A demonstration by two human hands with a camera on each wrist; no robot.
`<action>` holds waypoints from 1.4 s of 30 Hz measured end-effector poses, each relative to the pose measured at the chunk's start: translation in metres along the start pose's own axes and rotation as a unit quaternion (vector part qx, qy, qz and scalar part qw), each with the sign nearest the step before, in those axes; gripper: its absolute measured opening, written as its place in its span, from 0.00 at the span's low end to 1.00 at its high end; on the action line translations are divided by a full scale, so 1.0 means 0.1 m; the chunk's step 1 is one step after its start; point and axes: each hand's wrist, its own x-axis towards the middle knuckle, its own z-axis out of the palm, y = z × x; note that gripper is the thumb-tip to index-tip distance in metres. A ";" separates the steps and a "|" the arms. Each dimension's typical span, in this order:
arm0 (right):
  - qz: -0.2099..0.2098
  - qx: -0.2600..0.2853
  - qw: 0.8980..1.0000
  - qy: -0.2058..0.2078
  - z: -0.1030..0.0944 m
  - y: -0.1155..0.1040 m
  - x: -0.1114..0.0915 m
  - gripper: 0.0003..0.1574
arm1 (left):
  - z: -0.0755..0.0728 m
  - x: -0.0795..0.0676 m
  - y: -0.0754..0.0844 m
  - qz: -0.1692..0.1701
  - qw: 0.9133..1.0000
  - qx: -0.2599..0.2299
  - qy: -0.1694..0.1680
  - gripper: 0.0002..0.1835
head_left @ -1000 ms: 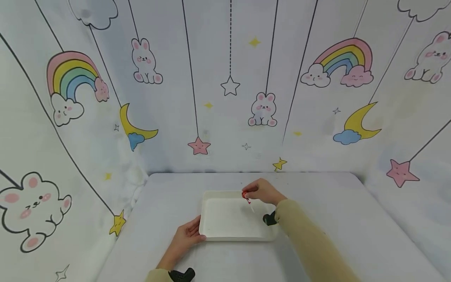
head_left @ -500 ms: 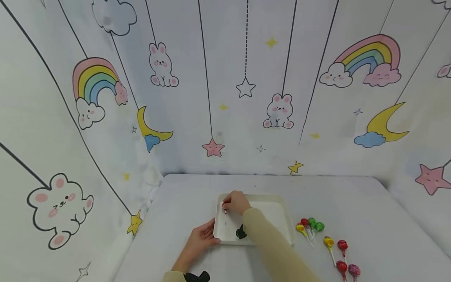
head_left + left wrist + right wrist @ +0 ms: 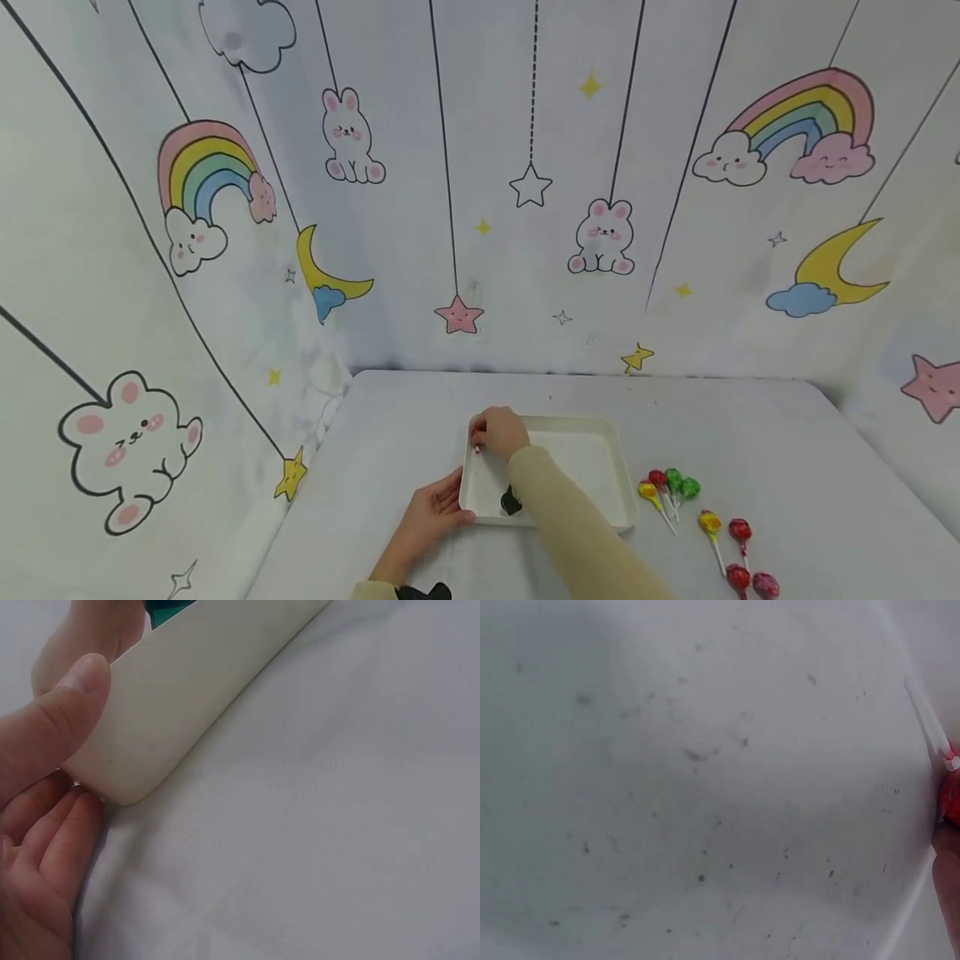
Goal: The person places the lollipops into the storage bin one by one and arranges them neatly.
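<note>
A white rectangular tray [image 3: 581, 467] lies on the table in the head view. My left hand [image 3: 431, 518] grips its near left corner; in the left wrist view the thumb [image 3: 64, 712] is on the tray wall [image 3: 180, 690] with the fingers curled below the corner. Over the tray's far left corner, my right hand [image 3: 501, 432] pinches a red-wrapped lollipop [image 3: 949, 799] by its head. Its white stick lies close along the tray wall in the right wrist view. The right hand partly covers the lollipop in the head view.
Right of the tray lies a cluster of lollipops [image 3: 673, 482] in yellow, red and green. Nearer the front are a yellow lollipop [image 3: 709, 525], red ones [image 3: 739, 531] and a pinkish one [image 3: 765, 586]. A white wall with drawn rabbits and stars stands behind the table [image 3: 420, 408].
My right hand has carried the red lollipop leftward across the tray and down to its far left corner. The left hand keeps its grip; the head view has swung right, showing the other lollipops.
</note>
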 end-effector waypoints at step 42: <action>0.145 0.098 0.981 0.083 -2.13 1.72 -2.07 0.23 | 0.07 0.02 -0.03 -0.034 0.998 0.036 0.045 0.48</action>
